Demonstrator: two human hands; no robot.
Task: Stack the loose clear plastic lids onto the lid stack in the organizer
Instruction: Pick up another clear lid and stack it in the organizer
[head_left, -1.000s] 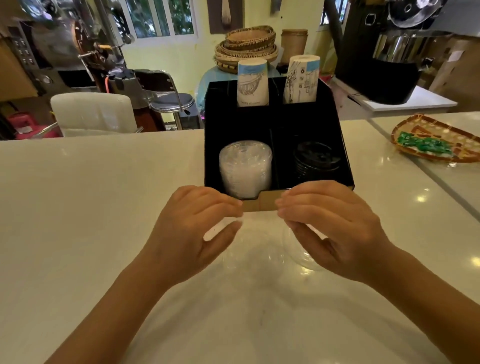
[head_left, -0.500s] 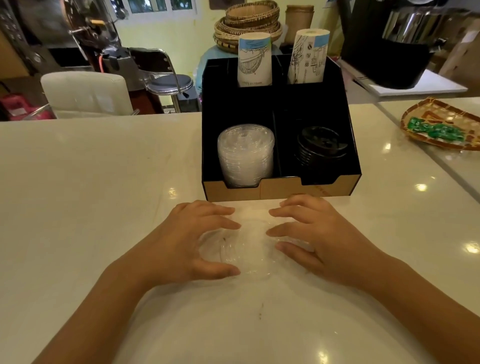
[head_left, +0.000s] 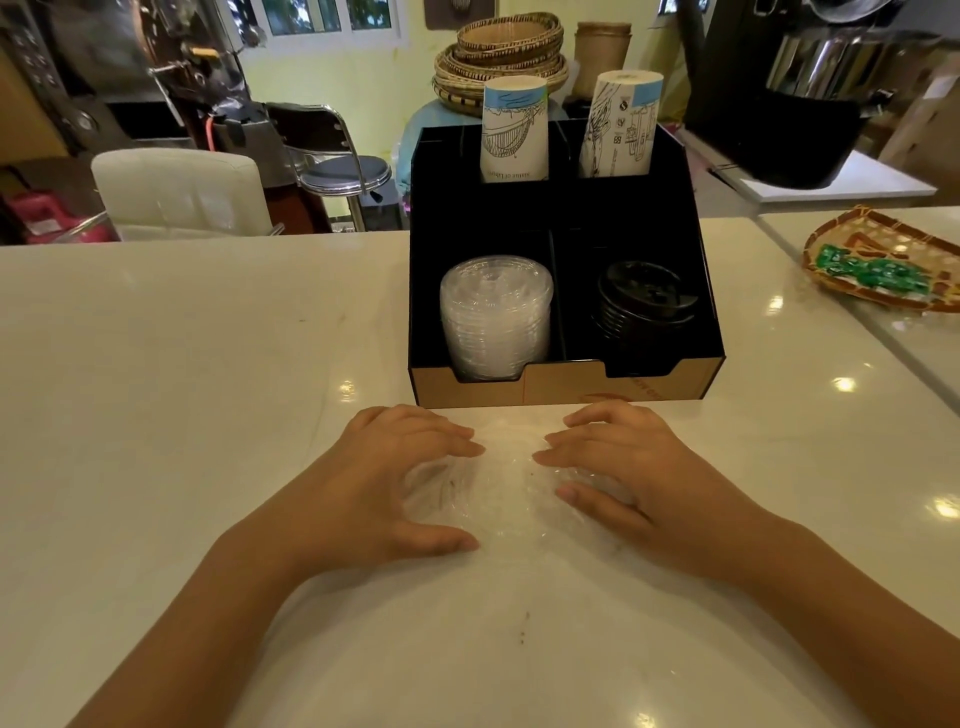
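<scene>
Your left hand (head_left: 395, 483) and right hand (head_left: 628, 478) have dropped onto the counter (head_left: 182, 389), fingers (head_left: 457, 446) curled around the loose clear lids (head_left: 506, 488) before the organizer (head_left: 566, 387), ready to lift onto its lid stack (head_left: 496, 317).

Place: café or coffee-shop service counter.
Counter: long pale glossy countertop (head_left: 156, 364), ceiling lights reflected in it.
Organizer: black compartment organizer (head_left: 566, 384) at centre; clear lid stack (head_left: 496, 317) near left, black lids (head_left: 644, 301) near right, two sleeves of printed paper cups (head_left: 514, 130) at the far side.
Machines: metal coffee equipment (head_left: 171, 67) far left; dark machine with steel vessel (head_left: 810, 98) far right.
Seating: chrome bar stool (head_left: 345, 171) and white padded chair (head_left: 182, 192) beyond the counter.
Serving ware: stacked woven baskets (head_left: 504, 52) far centre; woven tray (head_left: 883, 260) right, holding green packets.
</scene>
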